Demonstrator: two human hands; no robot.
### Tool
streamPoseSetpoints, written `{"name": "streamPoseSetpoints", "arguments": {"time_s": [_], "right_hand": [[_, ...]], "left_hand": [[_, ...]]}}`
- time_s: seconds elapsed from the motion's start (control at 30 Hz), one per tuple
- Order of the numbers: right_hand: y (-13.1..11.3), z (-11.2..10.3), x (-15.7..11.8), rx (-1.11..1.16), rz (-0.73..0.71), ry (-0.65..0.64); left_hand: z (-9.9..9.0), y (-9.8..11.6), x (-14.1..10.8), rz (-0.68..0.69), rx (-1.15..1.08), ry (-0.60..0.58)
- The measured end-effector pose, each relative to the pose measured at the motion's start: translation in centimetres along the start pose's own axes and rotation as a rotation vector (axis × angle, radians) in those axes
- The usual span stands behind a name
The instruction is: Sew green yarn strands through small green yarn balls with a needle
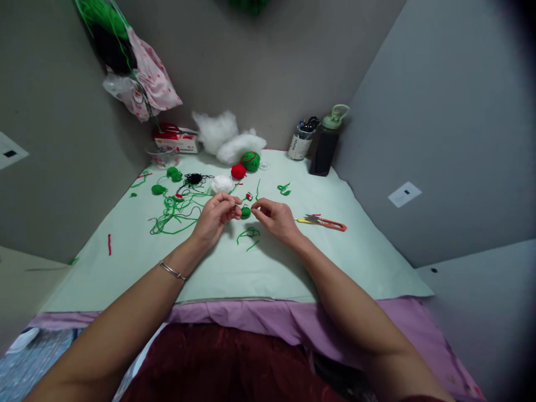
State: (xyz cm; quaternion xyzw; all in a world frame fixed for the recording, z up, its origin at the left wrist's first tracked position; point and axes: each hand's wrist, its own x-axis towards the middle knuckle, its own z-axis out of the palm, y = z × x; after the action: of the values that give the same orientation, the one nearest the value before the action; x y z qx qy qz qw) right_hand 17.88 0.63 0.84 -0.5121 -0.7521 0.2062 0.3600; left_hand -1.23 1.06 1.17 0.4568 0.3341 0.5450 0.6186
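Note:
Between my two hands is a small round green yarn piece (245, 212). My left hand (218, 215) is closed in a pinch, its fingertips against the left side of that piece. On the other side, my right hand (274, 216) pinches thumb and finger together; whatever is between them is too small to make out. Just beyond the fingertips lies a little red and white yarn piece (248, 196). Loose green yarn scraps (250, 234) rest on the cloth below my hands. Orange-handled thread snips (329, 223) lie right of my right hand, beside a yellow-handled tool (305, 220).
Tangled green yarn (171, 220) and black yarn (195, 178) spread at left. Behind my hands sit white (221, 184), red (238, 171) and green (251, 161) yarn balls, and white stuffing (240, 146). A bottle (325, 148) and pen cup (300, 144) stand back right, near grey walls.

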Motion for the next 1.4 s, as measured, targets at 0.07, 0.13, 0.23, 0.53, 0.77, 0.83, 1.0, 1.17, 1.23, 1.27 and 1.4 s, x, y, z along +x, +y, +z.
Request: {"name": "streamPoseSetpoints", "arguments": {"time_s": [0.07, 0.13, 0.23, 0.53, 0.77, 0.83, 1.0, 1.17, 1.23, 1.27, 1.4], "right_hand": [[0.0, -0.2, 0.0, 0.021, -0.017, -0.006], [0.1, -0.4, 0.0, 0.044, -0.038, -0.015], [0.1, -0.4, 0.0, 0.081, -0.063, -0.033], [0.9, -4.1, 0.7, 0.037, 0.021, -0.04], [5.7, -11.4, -1.4, -0.729, 0.378, -0.08], [6.9, -12.0, -1.9, -0.758, 0.431, -0.135], [7.8, -11.9, -2.0, -0.7, 0.428, -0.181], [7.1, -12.3, -2.1, -0.554, 0.411, -0.207], [6.5, -12.5, -2.0, -0.47, 0.385, -0.209], [6.2, -12.5, -1.9, -0.416, 0.363, -0.191], [4.4, -11.3, -1.0, -0.014, 0.273, -0.053]], "left_hand": [[0.0, -0.1, -0.1, 0.043, 0.125, -0.034], [0.0, -0.4, -0.1, 0.127, 0.33, -0.071], [-0.2, -0.9, -0.2, 0.265, 0.619, -0.12], [-0.7, -0.8, 0.2, 0.208, 0.53, -0.026], [-1.3, 0.0, 1.0, 0.012, 0.144, 0.087], [-1.3, 0.1, 1.1, -0.03, 0.08, 0.098], [-1.5, 0.3, 1.2, -0.065, 0.065, 0.074], [-1.9, 0.8, 1.2, -0.087, 0.024, 0.01], [-1.8, 1.0, 1.2, -0.094, -0.026, -0.017], [-1.8, 1.0, 1.1, -0.098, -0.052, -0.037], [-1.5, 1.1, 0.9, -0.118, -0.147, -0.121]]}}
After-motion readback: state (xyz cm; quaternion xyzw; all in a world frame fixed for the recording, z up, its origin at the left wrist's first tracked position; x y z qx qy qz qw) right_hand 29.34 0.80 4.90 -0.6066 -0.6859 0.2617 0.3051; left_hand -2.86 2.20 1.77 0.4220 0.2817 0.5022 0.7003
